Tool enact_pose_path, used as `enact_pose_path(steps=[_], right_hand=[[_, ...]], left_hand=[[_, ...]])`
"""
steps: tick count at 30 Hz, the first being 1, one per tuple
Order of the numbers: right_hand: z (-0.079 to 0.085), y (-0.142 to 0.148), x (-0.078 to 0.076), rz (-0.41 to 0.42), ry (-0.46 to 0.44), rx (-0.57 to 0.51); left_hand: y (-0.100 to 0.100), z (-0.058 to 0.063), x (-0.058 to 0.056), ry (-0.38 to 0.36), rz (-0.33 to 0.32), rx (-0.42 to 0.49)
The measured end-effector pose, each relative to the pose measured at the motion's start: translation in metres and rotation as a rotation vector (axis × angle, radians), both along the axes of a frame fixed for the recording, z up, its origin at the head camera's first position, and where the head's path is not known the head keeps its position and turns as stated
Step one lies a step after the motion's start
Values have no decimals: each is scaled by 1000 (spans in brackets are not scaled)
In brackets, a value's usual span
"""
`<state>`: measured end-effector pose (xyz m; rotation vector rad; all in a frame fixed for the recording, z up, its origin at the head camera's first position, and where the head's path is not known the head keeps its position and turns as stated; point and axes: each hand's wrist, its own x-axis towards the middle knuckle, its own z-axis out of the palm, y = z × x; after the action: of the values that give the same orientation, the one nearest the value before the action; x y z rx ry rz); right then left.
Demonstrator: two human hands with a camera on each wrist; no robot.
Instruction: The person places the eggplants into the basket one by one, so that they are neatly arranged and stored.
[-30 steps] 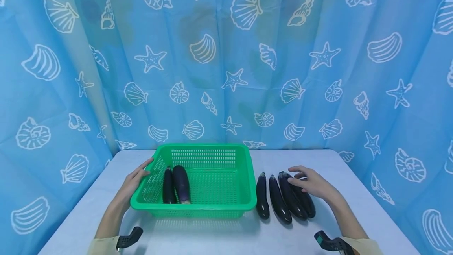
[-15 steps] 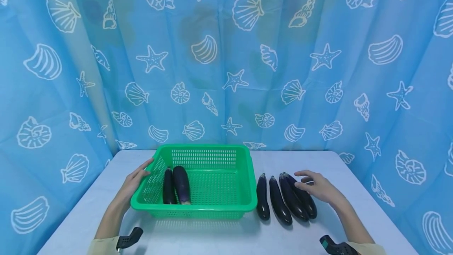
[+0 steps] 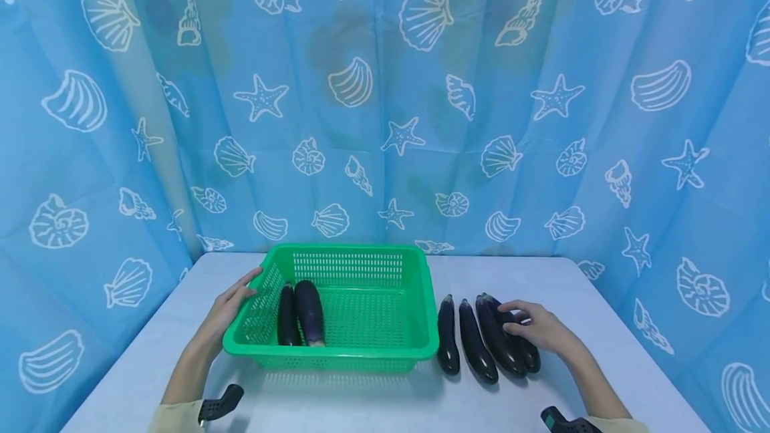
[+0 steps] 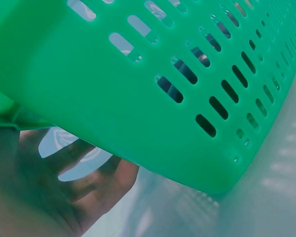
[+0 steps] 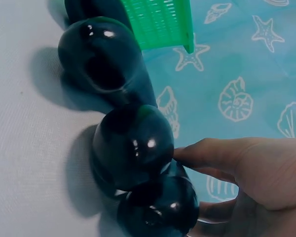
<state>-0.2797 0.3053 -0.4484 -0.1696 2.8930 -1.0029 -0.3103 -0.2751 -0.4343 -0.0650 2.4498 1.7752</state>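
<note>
A green plastic basket (image 3: 337, 351) stands left of centre on the table in the head view, with two eggplants (image 3: 309, 313) lying in its left part. My left hand (image 3: 224, 313) holds the basket's left rim; the left wrist view has its fingers (image 4: 106, 190) against the perforated wall. Several dark, glossy eggplants (image 3: 477, 343) lie side by side to the right of the basket. Over the rightmost eggplant (image 3: 528, 353), my right hand (image 3: 539, 327) has its thumb on one side and fingers on the other. In the right wrist view, that eggplant's rounded end (image 5: 160, 207) partly hides the fingertips.
The white table (image 3: 337, 406) carries the basket and the eggplants. Behind it hangs a blue curtain (image 3: 385, 99) with white shell and starfish prints, which also runs along both sides. Black wrist devices (image 3: 221, 403) sit near both sleeves.
My right hand first shifted right, away from the row's stem ends, then came down around the rightmost eggplant. The left hand has stayed on the basket rim.
</note>
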Motion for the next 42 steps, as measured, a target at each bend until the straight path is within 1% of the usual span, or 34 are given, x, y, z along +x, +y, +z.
enact_pose_path(steps=[4, 12, 19, 27, 35, 42], right_hand=[[-1, 1, 1, 11, -3, 1], [-1, 5, -1, 45, -36, 2], [1, 9, -2, 64, -87, -48], [4, 11, 0, 42, -135, -85], [3, 13, 0, 42, -155, -87], [1, 15, 1, 48, -177, -97]], left_hand=[[0, 2, -1, 12, 1, -6], [1, 3, 1, 7, 8, 1], [0, 0, 1, 2, 9, 2], [1, -1, 1, -5, 11, 4], [1, 0, 2, 2, 11, 3], [1, 0, 0, 7, 10, 2]])
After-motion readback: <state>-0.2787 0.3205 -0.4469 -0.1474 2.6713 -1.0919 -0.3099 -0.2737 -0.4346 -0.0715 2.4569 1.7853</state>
